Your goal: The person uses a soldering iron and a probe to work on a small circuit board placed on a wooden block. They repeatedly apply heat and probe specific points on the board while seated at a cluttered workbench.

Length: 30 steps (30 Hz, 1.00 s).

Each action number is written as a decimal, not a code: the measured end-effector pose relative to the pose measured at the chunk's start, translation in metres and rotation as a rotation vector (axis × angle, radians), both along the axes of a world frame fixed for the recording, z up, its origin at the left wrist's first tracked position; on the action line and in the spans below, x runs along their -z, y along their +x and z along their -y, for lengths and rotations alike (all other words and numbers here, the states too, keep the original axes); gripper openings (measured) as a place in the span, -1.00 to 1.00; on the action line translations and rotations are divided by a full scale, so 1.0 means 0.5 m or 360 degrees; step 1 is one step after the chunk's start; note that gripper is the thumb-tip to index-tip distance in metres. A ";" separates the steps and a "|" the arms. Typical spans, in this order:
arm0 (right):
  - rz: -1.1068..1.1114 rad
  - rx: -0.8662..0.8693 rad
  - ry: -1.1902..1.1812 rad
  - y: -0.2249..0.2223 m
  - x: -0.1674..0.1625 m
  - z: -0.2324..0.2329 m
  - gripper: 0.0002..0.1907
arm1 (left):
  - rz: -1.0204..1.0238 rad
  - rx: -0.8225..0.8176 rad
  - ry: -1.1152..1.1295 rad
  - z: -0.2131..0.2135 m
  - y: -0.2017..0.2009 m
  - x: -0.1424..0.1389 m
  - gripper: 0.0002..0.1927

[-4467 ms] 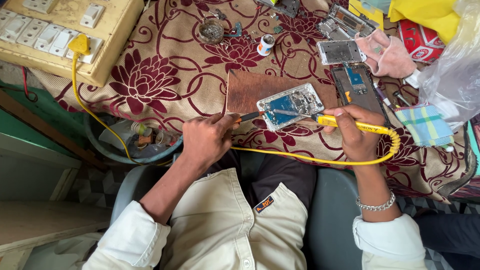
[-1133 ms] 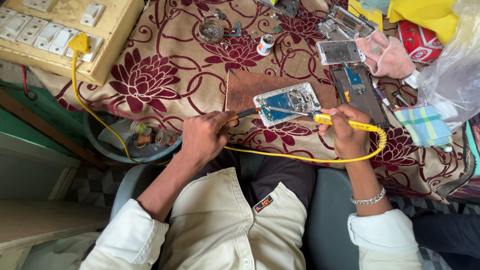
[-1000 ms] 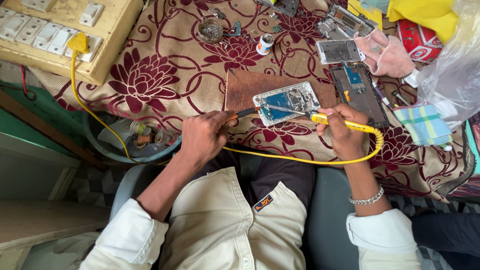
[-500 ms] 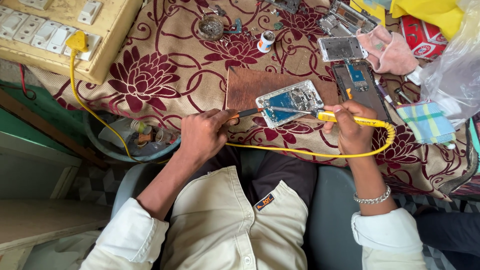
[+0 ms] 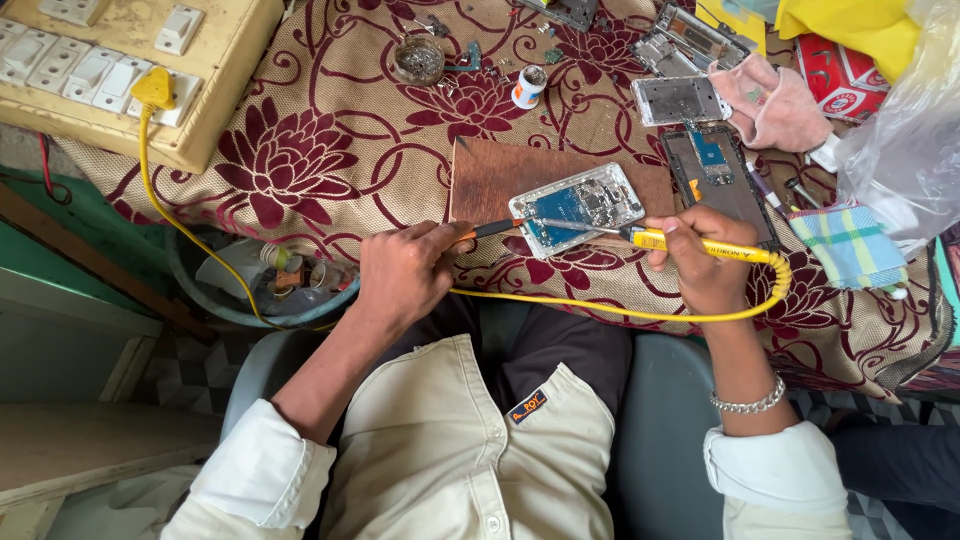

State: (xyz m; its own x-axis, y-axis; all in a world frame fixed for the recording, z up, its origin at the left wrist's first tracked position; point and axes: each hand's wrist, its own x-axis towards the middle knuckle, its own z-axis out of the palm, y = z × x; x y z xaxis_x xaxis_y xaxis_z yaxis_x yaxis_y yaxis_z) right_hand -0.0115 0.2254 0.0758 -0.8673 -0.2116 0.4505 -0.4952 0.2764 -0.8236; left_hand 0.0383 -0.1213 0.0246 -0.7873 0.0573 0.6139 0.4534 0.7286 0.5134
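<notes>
An opened phone (image 5: 580,207) with its blue circuit board showing lies tilted on a brown wooden board (image 5: 500,175). My left hand (image 5: 400,272) grips a thin black tool with an orange collar (image 5: 492,229), and its tip rests at the phone's left edge. My right hand (image 5: 707,258) holds a yellow soldering iron (image 5: 700,245), whose metal tip reaches onto the phone's board. The iron's yellow cable (image 5: 600,308) loops round my right wrist and runs left under my left hand.
A cream switch panel (image 5: 120,70) holds the yellow plug (image 5: 152,88). More opened phone frames (image 5: 680,98), a dark phone body (image 5: 715,175), a small tin (image 5: 418,60), a white bottle (image 5: 527,86), a checked cloth (image 5: 850,245) and a plastic bag (image 5: 910,130) lie on the floral cloth.
Both hands stay at the phone with only small shifts. The iron's tip has moved a little across the circuit board, and the cable loop by my right wrist has shifted.
</notes>
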 end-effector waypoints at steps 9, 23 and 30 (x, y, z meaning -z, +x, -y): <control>-0.0107 0.0103 0.0282 0.021 -0.021 0.015 -0.80 | 0.0020 0.0005 0.0023 -0.003 0.001 0.001 -0.77; -0.0564 -0.0009 0.0703 0.056 -0.067 0.055 -0.90 | -0.0046 -0.0012 0.0054 -0.006 0.004 0.003 -0.77; -0.0485 0.0011 0.0679 0.056 -0.069 0.064 -0.92 | -0.0074 -0.0007 0.0041 -0.006 0.000 0.010 -0.74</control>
